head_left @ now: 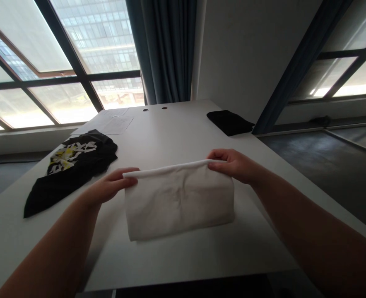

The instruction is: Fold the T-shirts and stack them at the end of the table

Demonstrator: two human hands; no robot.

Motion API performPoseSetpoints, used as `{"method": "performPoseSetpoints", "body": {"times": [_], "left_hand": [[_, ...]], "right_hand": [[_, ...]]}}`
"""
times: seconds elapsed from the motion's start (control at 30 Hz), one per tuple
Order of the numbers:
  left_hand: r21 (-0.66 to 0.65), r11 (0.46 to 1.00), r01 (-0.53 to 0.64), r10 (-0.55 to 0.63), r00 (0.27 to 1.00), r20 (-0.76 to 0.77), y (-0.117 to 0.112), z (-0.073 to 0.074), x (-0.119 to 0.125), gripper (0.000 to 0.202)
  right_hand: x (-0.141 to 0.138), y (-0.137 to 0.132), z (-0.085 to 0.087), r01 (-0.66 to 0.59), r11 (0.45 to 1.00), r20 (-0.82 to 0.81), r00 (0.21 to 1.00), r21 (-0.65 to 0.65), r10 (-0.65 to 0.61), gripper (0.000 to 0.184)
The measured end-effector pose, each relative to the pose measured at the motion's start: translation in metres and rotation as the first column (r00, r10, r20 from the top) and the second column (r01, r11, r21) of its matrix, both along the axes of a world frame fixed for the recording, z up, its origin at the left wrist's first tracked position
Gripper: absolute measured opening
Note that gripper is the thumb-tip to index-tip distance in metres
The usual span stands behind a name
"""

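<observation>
White folded cloth (178,203) sits mid-desk, straight in front of the person, long axis running left to right. Left hand (110,186) has a narrow pinch grip on the far-left corner, thumb on top. Right hand (232,165) has the same pinch on the far-right corner. Both grips hold cloth, and neither hand is nearer than the other. The far long edge is lifted a little between the grips. The rest of the cloth lies from there toward the person, with the near edge flat on the desk (176,128).

The desk is white, smooth and matte. A black printed shirt (74,165) lies crumpled well to the left, apart from the cloth. A black folded garment (229,121) sits at the far right edge, and paper sheets (114,122) lie at the far left. Behind are big windows (61,62), a dark curtain (164,49) and a grey floor.
</observation>
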State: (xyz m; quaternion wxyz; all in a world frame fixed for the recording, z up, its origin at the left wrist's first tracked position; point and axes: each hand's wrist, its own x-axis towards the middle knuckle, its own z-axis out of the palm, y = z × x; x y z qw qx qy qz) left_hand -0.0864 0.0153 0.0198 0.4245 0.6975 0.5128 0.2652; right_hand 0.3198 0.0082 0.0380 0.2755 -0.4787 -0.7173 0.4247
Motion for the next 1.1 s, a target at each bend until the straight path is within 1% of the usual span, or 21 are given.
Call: {"method": "performPoseSetpoints", "body": {"times": [0.07,0.1,0.17,0.2,0.27,0.37,0.43,0.5,0.57,0.63,0.7,0.83,0.9,0.93,1.0,1.03,1.1], "left_hand": [[0.035,0.997,0.067,-0.061,0.987,-0.148,0.011,-0.005,0.008,0.056],[0.046,0.993,0.111,-0.096,0.964,-0.249,0.017,-0.009,0.011,0.052],[0.069,0.982,0.173,-0.127,0.891,-0.437,0.025,-0.017,0.016,0.044],[0.082,0.978,0.190,-0.124,0.856,-0.501,0.028,-0.021,0.016,0.042],[0.099,0.974,0.202,-0.112,0.816,-0.567,0.032,-0.029,0.015,0.039],[0.125,0.975,0.182,-0.072,0.797,-0.600,0.032,-0.035,0.011,0.039],[0.175,0.967,0.186,-0.050,0.810,-0.584,0.028,-0.034,0.013,0.042],[0.238,0.949,0.206,-0.038,0.827,-0.561,0.024,-0.032,0.019,0.045],[0.299,0.931,0.209,0.002,0.817,-0.577,0.019,-0.030,0.029,0.038],[0.345,0.919,0.190,0.073,0.780,-0.622,0.015,-0.028,0.039,0.034],[0.355,0.918,0.175,0.118,0.735,-0.668,0.014,-0.029,0.046,0.034],[0.330,0.930,0.163,0.150,0.649,-0.746,0.014,-0.029,0.048,0.029],[0.388,0.905,0.176,0.208,0.613,-0.762,0.010,-0.028,0.050,0.027],[0.433,0.881,0.190,0.240,0.610,-0.755,0.006,-0.027,0.053,0.027],[0.510,0.831,0.221,0.264,0.651,-0.712,-0.006,-0.027,0.063,0.030],[0.530,0.815,0.235,0.247,0.686,-0.684,-0.014,-0.028,0.070,0.033],[0.535,0.801,0.269,0.178,0.746,-0.642,-0.028,-0.035,0.084,0.042]], "right_hand": [[-0.007,0.011,-0.019,0.119,0.990,0.153,0.980,0.071,-0.129,0.034],[-0.010,0.017,-0.029,0.148,0.983,0.235,0.957,0.110,-0.171,0.031],[-0.014,0.025,-0.045,0.139,0.974,0.352,0.916,0.177,-0.195,0.031],[-0.015,0.028,-0.051,0.118,0.974,0.383,0.905,0.196,-0.187,0.031],[-0.014,0.032,-0.059,0.088,0.973,0.404,0.899,0.215,-0.170,0.033],[-0.012,0.033,-0.061,0.116,0.959,0.364,0.908,0.259,-0.208,0.034],[-0.010,0.033,-0.061,0.157,0.942,0.301,0.921,0.298,-0.249,0.033],[-0.011,0.034,-0.063,0.203,0.929,0.220,0.935,0.310,-0.278,0.033],[-0.013,0.036,-0.067,0.237,0.931,0.168,0.942,0.276,-0.289,0.033],[-0.015,0.038,-0.071,0.239,0.945,0.176,0.944,0.223,-0.280,0.031],[-0.017,0.040,-0.075,0.230,0.953,0.216,0.938,0.198,-0.271,0.029],[-0.019,0.042,-0.077,0.199,0.941,0.297,0.913,0.273,-0.280,0.024],[-0.020,0.041,-0.076,0.177,0.929,0.337,0.896,0.324,-0.288,0.022],[-0.021,0.040,-0.074,0.169,0.919,0.355,0.885,0.356,-0.300,0.021],[-0.024,0.034,-0.069,0.144,0.881,0.377,0.864,0.450,-0.333,0.023],[-0.027,0.030,-0.066,0.118,0.856,0.380,0.860,0.503,-0.342,0.026],[-0.036,0.018,-0.062,0.043,0.814,0.386,0.865,0.580,-0.321,0.033]]}}
